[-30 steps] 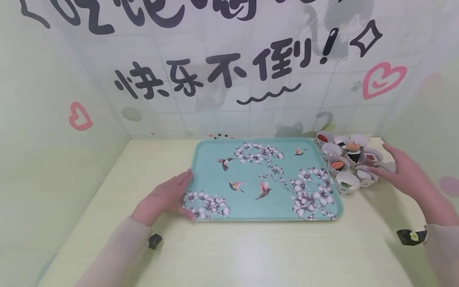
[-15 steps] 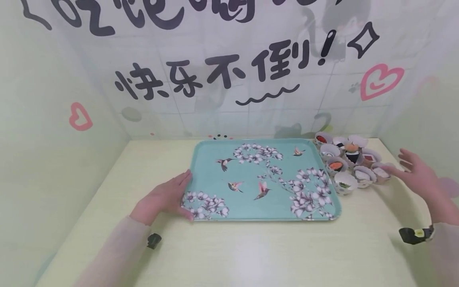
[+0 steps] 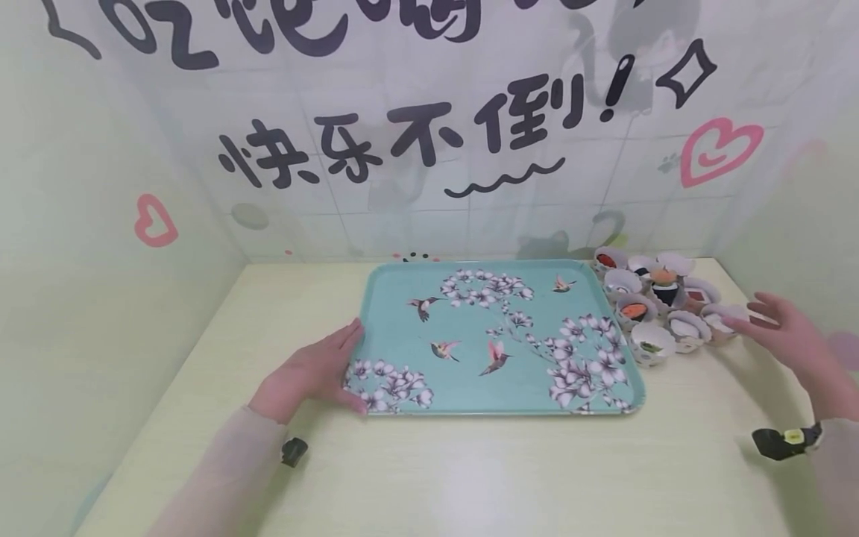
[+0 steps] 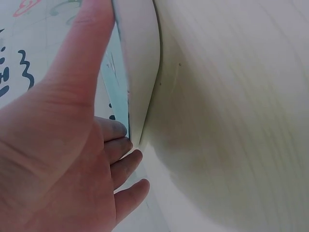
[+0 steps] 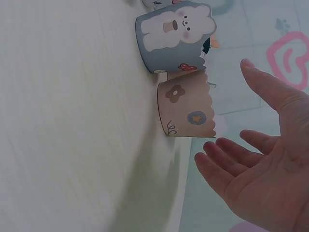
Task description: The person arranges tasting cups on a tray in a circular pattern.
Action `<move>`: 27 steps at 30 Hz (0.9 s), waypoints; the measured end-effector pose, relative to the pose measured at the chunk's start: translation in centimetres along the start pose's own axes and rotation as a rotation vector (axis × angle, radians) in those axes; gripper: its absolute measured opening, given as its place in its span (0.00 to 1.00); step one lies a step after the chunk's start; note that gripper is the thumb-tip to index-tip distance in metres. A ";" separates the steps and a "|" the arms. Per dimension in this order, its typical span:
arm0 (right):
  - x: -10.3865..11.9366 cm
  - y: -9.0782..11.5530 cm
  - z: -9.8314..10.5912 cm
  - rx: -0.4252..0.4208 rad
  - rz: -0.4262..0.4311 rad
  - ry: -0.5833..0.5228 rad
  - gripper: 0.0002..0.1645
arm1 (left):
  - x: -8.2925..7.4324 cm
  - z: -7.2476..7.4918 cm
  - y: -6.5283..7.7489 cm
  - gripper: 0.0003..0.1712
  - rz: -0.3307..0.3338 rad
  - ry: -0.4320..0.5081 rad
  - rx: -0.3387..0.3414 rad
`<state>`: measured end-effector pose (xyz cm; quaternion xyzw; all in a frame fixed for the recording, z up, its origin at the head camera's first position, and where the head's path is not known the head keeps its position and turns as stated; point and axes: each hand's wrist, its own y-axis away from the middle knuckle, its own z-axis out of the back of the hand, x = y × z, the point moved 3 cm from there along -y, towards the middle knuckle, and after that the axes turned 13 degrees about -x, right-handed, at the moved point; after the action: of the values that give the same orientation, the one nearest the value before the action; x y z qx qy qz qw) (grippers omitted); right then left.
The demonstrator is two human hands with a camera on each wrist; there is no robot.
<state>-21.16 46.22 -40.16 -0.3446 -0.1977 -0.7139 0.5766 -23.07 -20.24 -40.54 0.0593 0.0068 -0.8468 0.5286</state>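
Observation:
A pale turquoise tray (image 3: 483, 321) printed with blossoms and hummingbirds lies flat on the table. My left hand (image 3: 312, 377) rests against its left front corner. In the left wrist view the thumb of that hand (image 4: 63, 135) lies along the rim, while the fingers extend past the side edge. Close to the tray's right side stands a cluster of scalloped paper cups (image 3: 651, 343), several holding sushi-like pieces. Just right of the cluster hovers my right hand (image 3: 788, 339), its fingers loose and holding nothing. Nearest it in the right wrist view is a beige cup with a flower print (image 5: 190, 108).
A blue-grey bear cup (image 5: 174, 38) stands beside the beige one. Behind the table (image 3: 463, 477) rises a wall (image 3: 403, 224) with black lettering, and walls close in both sides. Each wrist carries a dark strapped device, such as the right one (image 3: 781, 444).
My right hand has drawn back from the cups, moving right and slightly nearer to me, uncovering the rightmost cup. The left hand and the tray have stayed put.

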 end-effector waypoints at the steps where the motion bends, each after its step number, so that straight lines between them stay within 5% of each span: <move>1: 0.0 0.0 -0.1 0.009 0.000 -0.004 0.52 | 0.0 0.0 0.0 0.83 0.009 0.004 0.004; 11: -0.8 -0.4 -0.8 0.131 -0.054 -0.021 0.53 | -0.4 0.2 0.7 0.81 0.022 0.034 0.001; 27: -1.5 -0.7 -1.0 0.087 -0.034 0.008 0.52 | -0.5 0.4 0.4 0.82 0.009 0.019 -0.005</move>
<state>-21.98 46.78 -41.84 -0.3130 -0.2322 -0.7156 0.5797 -22.56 -20.01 -40.09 0.0659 0.0136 -0.8439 0.5323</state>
